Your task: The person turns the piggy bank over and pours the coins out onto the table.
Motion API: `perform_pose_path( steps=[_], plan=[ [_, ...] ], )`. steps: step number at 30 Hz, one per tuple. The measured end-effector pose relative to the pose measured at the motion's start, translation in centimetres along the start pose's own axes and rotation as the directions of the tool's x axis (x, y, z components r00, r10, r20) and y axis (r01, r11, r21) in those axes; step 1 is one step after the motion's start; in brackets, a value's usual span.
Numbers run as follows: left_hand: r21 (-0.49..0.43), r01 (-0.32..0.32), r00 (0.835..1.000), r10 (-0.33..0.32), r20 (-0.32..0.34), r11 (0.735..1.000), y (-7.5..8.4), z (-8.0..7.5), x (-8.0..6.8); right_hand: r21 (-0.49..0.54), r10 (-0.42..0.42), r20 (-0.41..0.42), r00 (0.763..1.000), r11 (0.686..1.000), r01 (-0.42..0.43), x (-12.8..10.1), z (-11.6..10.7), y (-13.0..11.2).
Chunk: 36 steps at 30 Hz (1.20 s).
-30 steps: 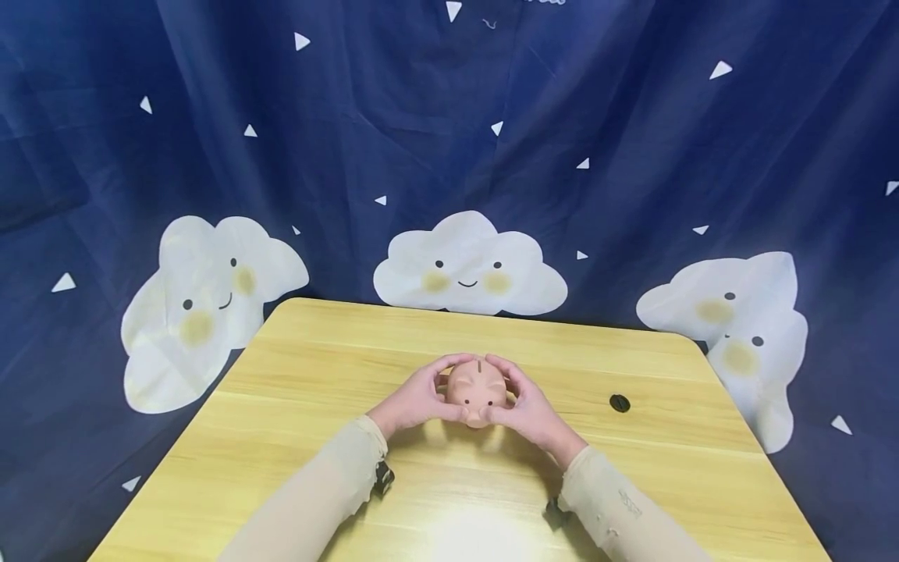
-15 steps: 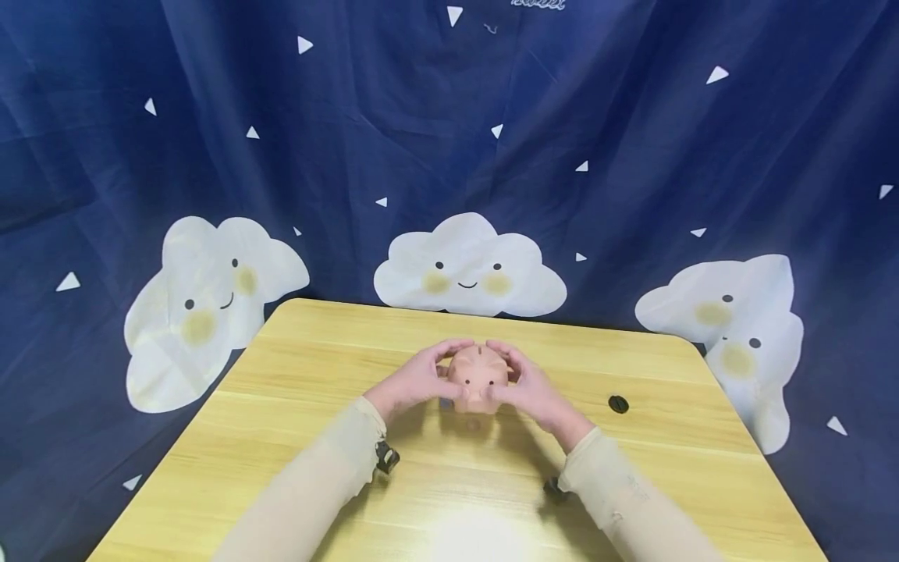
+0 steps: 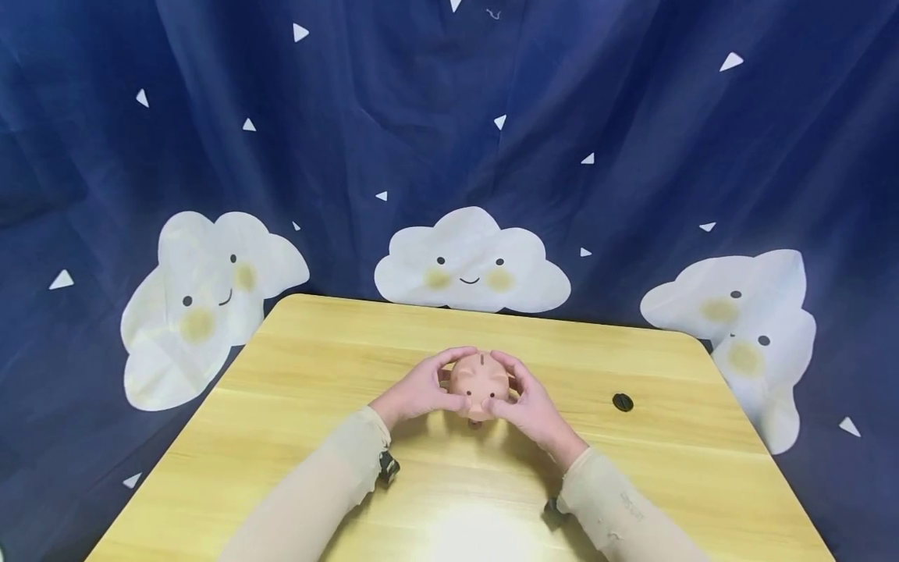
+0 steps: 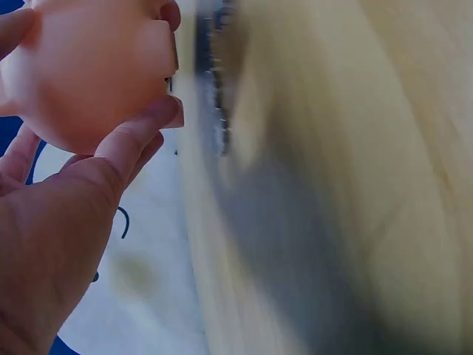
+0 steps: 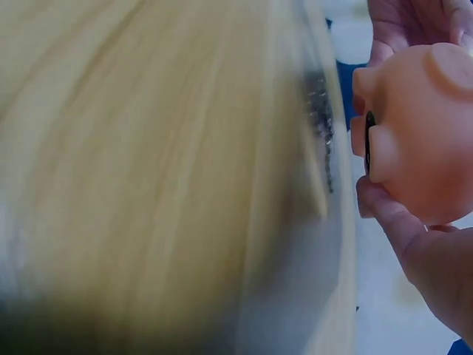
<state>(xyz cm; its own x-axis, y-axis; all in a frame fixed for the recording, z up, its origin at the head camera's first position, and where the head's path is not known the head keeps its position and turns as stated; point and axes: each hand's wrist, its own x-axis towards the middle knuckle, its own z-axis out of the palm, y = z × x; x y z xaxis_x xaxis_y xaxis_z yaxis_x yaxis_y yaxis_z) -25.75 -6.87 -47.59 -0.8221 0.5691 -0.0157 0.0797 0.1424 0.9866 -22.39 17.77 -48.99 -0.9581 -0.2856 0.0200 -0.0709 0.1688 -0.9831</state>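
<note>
A pink piggy bank [image 3: 480,381] with ears, dark eyes and a slot on top is held between both hands above the table. My left hand [image 3: 423,388] grips its left side, thumb at the front and fingers round the back. On the other side my right hand [image 3: 531,404] grips it the same way. Both wrist views show the stubby feet of the piggy bank [image 5: 429,133] apart from the tabletop. Beneath it, a blurred heap of small dark and shiny pieces [image 4: 219,89] lies on the table; their kind cannot be told.
A small round black disc with a line across it [image 3: 622,402] lies on the wooden table [image 3: 337,351], right of the hands. Behind the table hangs a dark blue curtain [image 3: 421,101] with clouds and white triangles.
Between the earlier frames the piggy bank rose a little and showed more of its front. It has since come slightly down again. Both hands have kept their grip; the black disc lies still.
</note>
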Motion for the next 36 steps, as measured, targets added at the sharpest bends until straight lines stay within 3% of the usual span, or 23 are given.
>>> perform_pose_path(
  steps=[19,26,36],
  plan=[
    [-0.004,0.027,1.0,-0.027,0.014,1.0,-1.2,-0.3,0.4,-0.019,0.033,0.011,0.999,0.999,-0.032,0.8,0.0,0.8],
    [0.006,0.028,1.0,-0.028,0.005,1.0,-0.9,-0.5,0.6,-0.014,0.05,-0.004,0.999,0.999,-0.051,0.9,0.1,0.1],
    [-0.032,0.09,0.996,-0.089,0.031,0.995,-0.5,-0.6,0.3,0.096,0.138,0.054,0.989,0.985,-0.143,0.9,0.0,-0.3]
  ],
)
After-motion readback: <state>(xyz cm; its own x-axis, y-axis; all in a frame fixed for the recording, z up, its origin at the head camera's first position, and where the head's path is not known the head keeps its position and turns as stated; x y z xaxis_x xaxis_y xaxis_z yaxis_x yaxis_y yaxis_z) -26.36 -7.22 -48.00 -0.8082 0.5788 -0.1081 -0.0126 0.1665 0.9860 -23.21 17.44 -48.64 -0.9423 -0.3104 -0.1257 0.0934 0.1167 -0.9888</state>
